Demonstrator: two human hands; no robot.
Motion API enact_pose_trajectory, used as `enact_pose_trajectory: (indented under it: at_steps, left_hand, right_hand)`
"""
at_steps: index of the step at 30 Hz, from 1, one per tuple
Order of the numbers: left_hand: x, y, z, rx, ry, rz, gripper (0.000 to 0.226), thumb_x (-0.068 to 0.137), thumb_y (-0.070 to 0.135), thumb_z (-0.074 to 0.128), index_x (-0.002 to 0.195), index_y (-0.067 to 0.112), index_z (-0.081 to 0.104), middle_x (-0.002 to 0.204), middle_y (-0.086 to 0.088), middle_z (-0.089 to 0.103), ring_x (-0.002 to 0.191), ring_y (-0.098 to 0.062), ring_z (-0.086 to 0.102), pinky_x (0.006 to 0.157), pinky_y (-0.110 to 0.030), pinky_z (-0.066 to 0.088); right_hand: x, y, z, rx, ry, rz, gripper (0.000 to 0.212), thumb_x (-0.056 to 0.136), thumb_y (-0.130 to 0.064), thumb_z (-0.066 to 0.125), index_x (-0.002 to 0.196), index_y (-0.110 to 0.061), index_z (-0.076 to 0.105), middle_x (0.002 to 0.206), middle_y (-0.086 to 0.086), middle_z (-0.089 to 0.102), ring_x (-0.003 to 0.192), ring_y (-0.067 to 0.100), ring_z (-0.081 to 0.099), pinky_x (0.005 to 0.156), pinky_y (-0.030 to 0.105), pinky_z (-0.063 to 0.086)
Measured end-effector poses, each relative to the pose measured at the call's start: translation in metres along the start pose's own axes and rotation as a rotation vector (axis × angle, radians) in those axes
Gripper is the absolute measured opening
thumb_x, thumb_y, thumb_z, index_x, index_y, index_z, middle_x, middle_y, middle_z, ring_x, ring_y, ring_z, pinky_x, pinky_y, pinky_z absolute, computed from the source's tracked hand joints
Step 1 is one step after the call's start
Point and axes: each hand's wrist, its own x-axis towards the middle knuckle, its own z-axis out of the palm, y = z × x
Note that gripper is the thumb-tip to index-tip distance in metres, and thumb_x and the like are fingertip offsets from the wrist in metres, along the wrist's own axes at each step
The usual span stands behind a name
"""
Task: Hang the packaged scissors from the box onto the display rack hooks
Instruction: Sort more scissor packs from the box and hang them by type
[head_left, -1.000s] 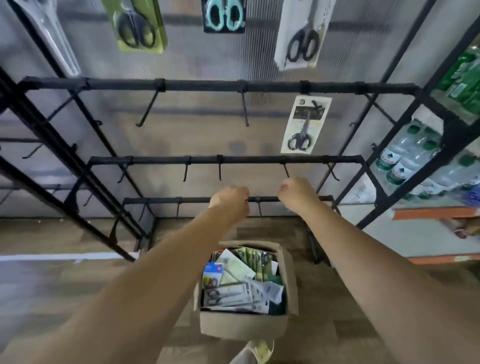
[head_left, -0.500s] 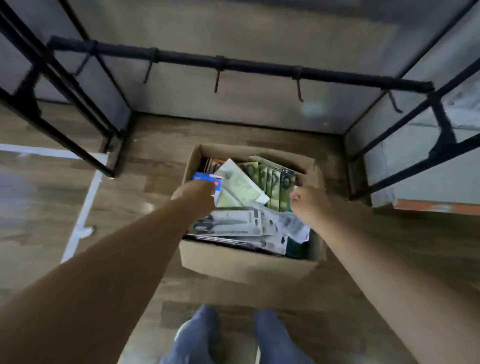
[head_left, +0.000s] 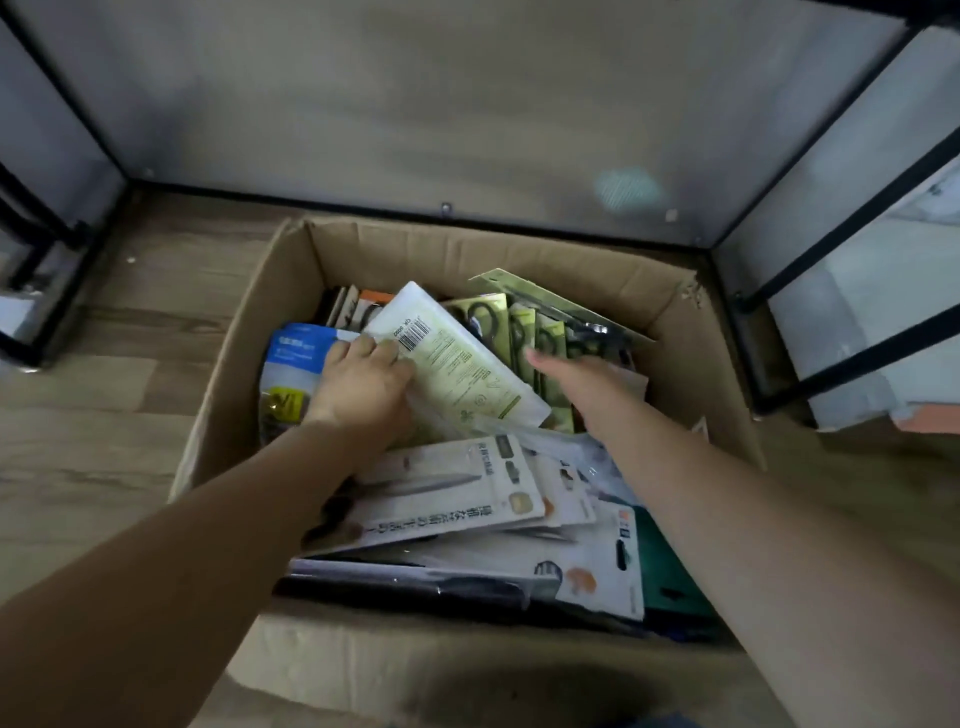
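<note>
The left hand (head_left: 358, 384) pinches the pale barcode pack (head_left: 457, 358) by its edge, probably to lift it from the cardboard box (head_left: 675, 332). The right hand (head_left: 582, 382) reaches in with fingers spread, seemingly holding nothing

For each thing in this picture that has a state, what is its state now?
Cardboard box: open, on the floor, full of packs.
Barcode pack: back side up, tilted, on top of the pile.
Left hand: fingers lie on the barcode pack's edge.
Right hand: open, holds nothing, over the green packs.
</note>
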Motion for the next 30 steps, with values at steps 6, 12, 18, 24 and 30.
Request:
enact_pose_trajectory:
  at_steps: [6, 12, 18, 24, 30]
  left_hand:
    - [-0.017, -0.007, 0.006, -0.098, 0.148, 0.143, 0.042, 0.067, 0.021, 0.033, 0.078, 0.002, 0.069, 0.075, -0.014, 0.065, 0.074, -0.035, 0.064, 0.066, -0.043, 0.05]
    - [-0.014, -0.01, 0.015, -0.197, 0.209, 0.111, 0.032, 0.07, 0.012, 0.039, 0.077, 0.001, 0.068, 0.075, -0.013, 0.064, 0.075, -0.035, 0.063, 0.064, -0.042, 0.048]
    - [-0.019, -0.009, 0.016, -0.282, 0.24, 0.116, 0.028, 0.055, -0.01, 0.07, 0.081, 0.0, 0.071, 0.08, -0.015, 0.066, 0.076, -0.038, 0.063, 0.066, -0.045, 0.048]
    - [-0.021, -0.004, 0.016, -0.197, 0.112, 0.043, 0.045, 0.076, 0.001, 0.057, 0.12, 0.006, 0.061, 0.116, -0.013, 0.06, 0.112, -0.034, 0.049, 0.09, -0.04, 0.031]
    - [-0.027, 0.005, -0.001, -0.162, -0.071, -0.053, 0.055, 0.084, 0.013, 0.05, 0.138, 0.019, 0.042, 0.135, -0.001, 0.046, 0.126, -0.024, 0.035, 0.102, -0.034, 0.024]
  right_hand:
    - [-0.001, -0.004, 0.022, 0.009, -0.152, -0.109, 0.065, 0.071, -0.053, 0.074, 0.123, -0.018, 0.056, 0.118, 0.0, 0.061, 0.093, 0.016, 0.056, 0.08, 0.029, 0.04]
    - [0.014, -0.018, 0.027, 0.0, -0.203, 0.0, 0.081, 0.051, -0.071, 0.074, 0.113, -0.02, 0.062, 0.105, 0.0, 0.066, 0.1, 0.024, 0.063, 0.096, 0.041, 0.047]
    - [0.022, -0.029, 0.031, 0.073, -0.139, 0.016, 0.048, 0.063, -0.028, 0.077, 0.104, -0.008, 0.063, 0.099, 0.01, 0.065, 0.082, 0.026, 0.063, 0.073, 0.034, 0.051]
    - [0.0, -0.024, 0.055, -0.019, -0.07, -0.132, 0.051, 0.069, -0.013, 0.082, 0.105, -0.007, 0.047, 0.097, 0.004, 0.057, 0.088, 0.022, 0.054, 0.076, 0.032, 0.046]
    - [-0.027, -0.017, 0.031, 0.134, -0.033, -0.322, 0.055, 0.055, -0.007, 0.088, 0.101, -0.015, 0.058, 0.097, 0.001, 0.067, 0.087, 0.017, 0.063, 0.081, 0.032, 0.05]
